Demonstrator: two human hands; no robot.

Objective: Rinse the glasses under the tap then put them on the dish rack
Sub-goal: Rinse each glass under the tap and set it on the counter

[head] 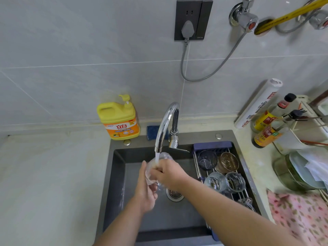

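Observation:
A clear glass [165, 156] is held under the running chrome tap [166, 125] over the dark sink [120, 174]. My left hand [146, 190] cups the glass from the left and below. My right hand [168, 174] grips it from the right, with fingers at its rim. Water streams onto the glass. The dish rack [213, 145] spans the right side of the sink and carries several glasses, among them a dark one [207, 159], a brownish one [229, 161] and two clear ones [216, 181] [235, 181].
A yellow detergent bottle [119, 119] stands behind the sink at the left, a blue sponge [152, 133] beside the tap base. Sauce bottles [268, 126], a utensil holder and stacked plates [301, 173] crowd the right counter. A pink floral cloth [298, 213] lies at the near right. The drain [174, 194] lies below my hands.

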